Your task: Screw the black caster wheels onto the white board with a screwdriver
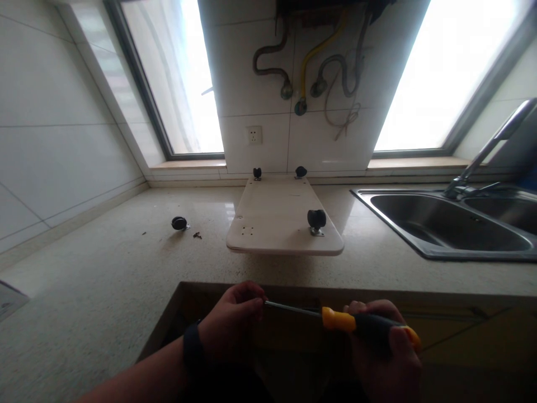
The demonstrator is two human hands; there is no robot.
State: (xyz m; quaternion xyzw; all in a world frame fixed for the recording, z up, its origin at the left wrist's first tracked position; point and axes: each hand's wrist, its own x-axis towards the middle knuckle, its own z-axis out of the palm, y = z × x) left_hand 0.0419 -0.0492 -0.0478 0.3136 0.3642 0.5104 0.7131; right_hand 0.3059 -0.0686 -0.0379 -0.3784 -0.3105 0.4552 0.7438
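My right hand (384,347) is wrapped around the black and yellow handle of a screwdriver (339,319), its shaft pointing left. At the tip of the shaft, the thumb and fingers of my left hand (237,308) are pinched together; what is between them is too small to make out. Both hands are in front of the counter edge, below a white board (274,207) lying on the countertop. A black caster (316,219) stands on the board's near right corner, and two more casters (301,172) stand at its far end. Small holes show at the near left corner.
A loose caster (179,223) lies on the countertop (138,274) left of the board, beside a few small screws (197,235). To the right is a steel sink (419,249) with a faucet (482,151). Hoses (310,61) hang on the wall above a socket (254,135).
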